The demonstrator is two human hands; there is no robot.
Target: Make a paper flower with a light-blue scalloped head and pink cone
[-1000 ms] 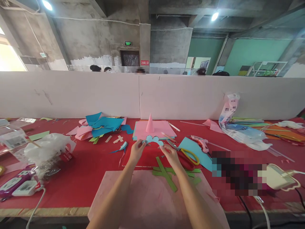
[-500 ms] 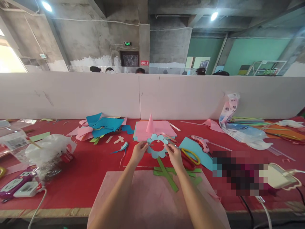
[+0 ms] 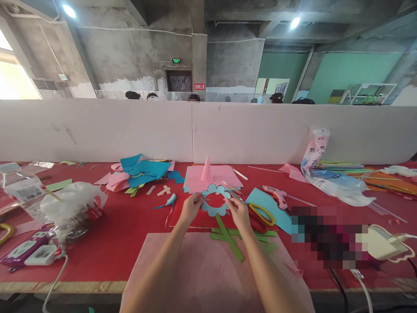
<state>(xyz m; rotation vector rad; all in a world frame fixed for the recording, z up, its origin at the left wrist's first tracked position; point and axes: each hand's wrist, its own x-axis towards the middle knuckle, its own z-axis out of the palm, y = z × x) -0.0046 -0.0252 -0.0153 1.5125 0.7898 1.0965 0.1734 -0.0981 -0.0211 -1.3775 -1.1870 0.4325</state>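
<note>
Between my two hands is a light blue paper ring with a scalloped, flower-like edge and an open middle. My left hand pinches its left edge, and my right hand pinches its right edge. Behind the ring a pink paper cone stands upright on a stack of pink paper sheets. Green paper strips lie crossed below the ring, on the near side. Yellow-handled scissors rest just right of my right hand, partly hidden.
A pink glue gun lies on a blue sheet at right. Blue paper scraps are piled at back left. Plastic bags and a purple power strip occupy the left. A white partition closes off the back.
The ring's far edge has tilted slightly, still held by both hands. The whole view has shifted a little; things on the table have stayed put.
</note>
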